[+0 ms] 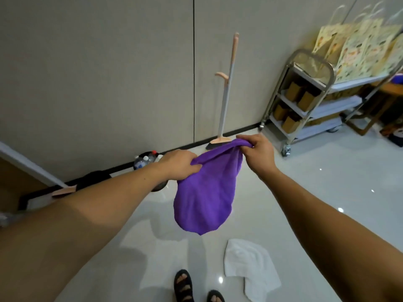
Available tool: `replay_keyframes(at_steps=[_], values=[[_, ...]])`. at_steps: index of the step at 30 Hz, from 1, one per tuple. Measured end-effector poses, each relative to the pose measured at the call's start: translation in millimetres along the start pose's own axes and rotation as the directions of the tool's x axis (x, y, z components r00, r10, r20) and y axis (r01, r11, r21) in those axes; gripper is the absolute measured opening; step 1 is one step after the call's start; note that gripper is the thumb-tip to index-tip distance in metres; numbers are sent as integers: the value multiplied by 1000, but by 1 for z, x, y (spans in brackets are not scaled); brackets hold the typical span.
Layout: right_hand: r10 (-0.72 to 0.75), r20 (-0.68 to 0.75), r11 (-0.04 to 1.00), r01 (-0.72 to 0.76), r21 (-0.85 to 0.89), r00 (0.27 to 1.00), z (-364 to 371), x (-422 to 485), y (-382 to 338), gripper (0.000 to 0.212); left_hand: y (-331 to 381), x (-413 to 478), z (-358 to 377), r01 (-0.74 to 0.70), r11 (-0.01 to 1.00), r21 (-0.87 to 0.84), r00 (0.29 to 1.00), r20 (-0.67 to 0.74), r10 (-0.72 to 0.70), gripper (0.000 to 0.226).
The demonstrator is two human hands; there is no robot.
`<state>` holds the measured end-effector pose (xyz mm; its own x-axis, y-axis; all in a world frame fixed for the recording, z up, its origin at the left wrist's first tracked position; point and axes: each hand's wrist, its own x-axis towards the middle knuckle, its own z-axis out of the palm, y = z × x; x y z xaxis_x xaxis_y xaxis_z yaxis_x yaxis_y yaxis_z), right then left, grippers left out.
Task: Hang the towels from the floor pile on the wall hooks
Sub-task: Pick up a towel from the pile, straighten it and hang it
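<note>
A purple towel (pixel 207 192) hangs in the air between my hands, sagging down in a pouch. My left hand (pixel 178 164) grips its upper left edge, and my right hand (pixel 257 152) pinches its upper right corner a little higher. A white towel (pixel 250 269) lies crumpled on the glossy floor below, to the right of my sandalled feet (pixel 184 285). No wall hook is visible on the grey panel wall (pixel 98 73) ahead.
A broom (pixel 224 94) with a peach handle leans on the wall ahead. A steel trolley (pixel 309 94) with boxes and paper bags stands at right. A bin with bottles (pixel 146 160) and a dustpan (pixel 63 190) sit by the baseboard at left.
</note>
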<state>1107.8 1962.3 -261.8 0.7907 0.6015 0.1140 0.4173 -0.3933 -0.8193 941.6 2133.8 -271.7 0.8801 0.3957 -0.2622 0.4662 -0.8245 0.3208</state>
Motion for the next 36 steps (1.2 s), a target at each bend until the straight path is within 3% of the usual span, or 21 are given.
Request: replay_keyframes(at_steps=[4,7,9,13,18,23,27,29,31,33,34,36], values=[[-74,51,997,72,42,996,2,4,-41,31,-14,-49,-28,121,978,-169,987,-87,-138,44],[-22,132,973,-10,232,991,10,4,-68,31,-30,-91,-41,147,954,-262,985,-47,-165,24],[0,151,952,-47,304,989,19,2,-85,29,-42,-118,-46,185,938,-294,979,-24,-201,25],[-130,133,968,97,231,983,43,-12,-116,10,-76,-165,-59,315,919,-237,928,-127,-351,29],[-63,155,932,3,362,986,84,-17,-154,16,-130,-227,-89,499,867,4,852,-182,-490,31],[-93,220,957,26,288,971,122,-10,-191,12,-190,-289,-118,601,798,-49,773,-217,-596,42],[-67,231,973,13,229,971,152,-15,-219,14,-230,-322,-140,570,809,-147,775,-231,-588,37],[-134,234,973,83,215,963,164,-24,-237,7,-246,-336,-146,569,806,-164,772,-233,-592,34],[-234,147,917,167,362,961,176,-31,-254,16,-261,-347,-147,573,808,-137,733,-356,-580,24],[-298,81,885,244,397,951,186,-31,-266,17,-272,-360,-149,591,798,-116,630,-551,-547,17],[-320,143,916,267,300,937,192,-30,-270,11,-275,-366,-151,609,789,-79,632,-553,-543,16],[-259,283,965,236,114,923,204,-27,-268,6,-285,-371,-151,599,800,25,754,-354,-554,18]])
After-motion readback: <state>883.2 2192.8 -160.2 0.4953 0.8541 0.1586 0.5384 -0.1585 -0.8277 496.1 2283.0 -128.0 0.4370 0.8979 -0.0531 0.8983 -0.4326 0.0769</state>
